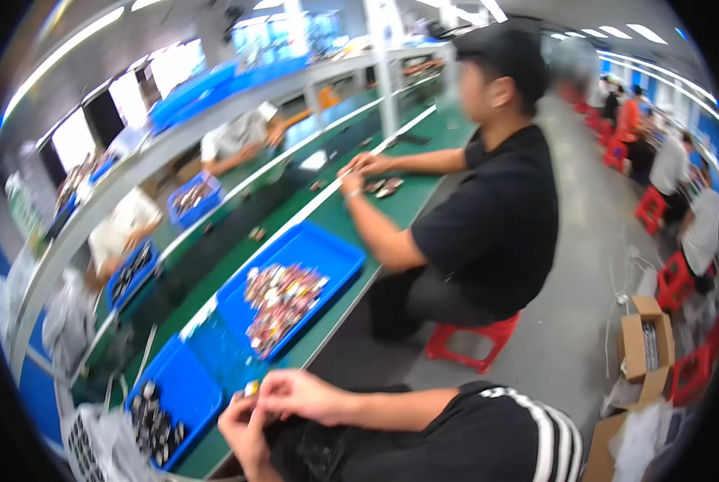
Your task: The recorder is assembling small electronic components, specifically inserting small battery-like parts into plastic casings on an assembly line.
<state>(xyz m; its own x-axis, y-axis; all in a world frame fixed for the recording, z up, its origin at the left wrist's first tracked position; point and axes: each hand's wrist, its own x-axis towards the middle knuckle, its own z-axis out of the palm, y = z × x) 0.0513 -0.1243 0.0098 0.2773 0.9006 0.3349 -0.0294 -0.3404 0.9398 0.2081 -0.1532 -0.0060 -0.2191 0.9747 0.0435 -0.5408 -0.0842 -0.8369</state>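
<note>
At the lower middle, my left hand (pixel 245 434) is closed, its fingers pinched near a small yellow and white piece (pixel 252 388). My right hand (pixel 305 397) meets it, thumb and fingers pressed together. What sits between the right fingertips is too small and blurred to name. Left of my hands, a blue tray (pixel 203 377) holds several black and silver small parts (pixel 155 424). Beyond them another blue tray (pixel 339 241) carries a heap of reddish, white and yellow small parts (pixel 283 301).
A co-worker in black (pixel 488 193) sits on a red stool (pixel 472 341), handling small parts at the green bench (pixel 412 181). Across the conveyor (pixel 187 293) are other workers and a blue bin (pixel 195 199). A plastic bag (pixel 110 438) hangs lower left; cardboard boxes (pixel 647 341) stand right.
</note>
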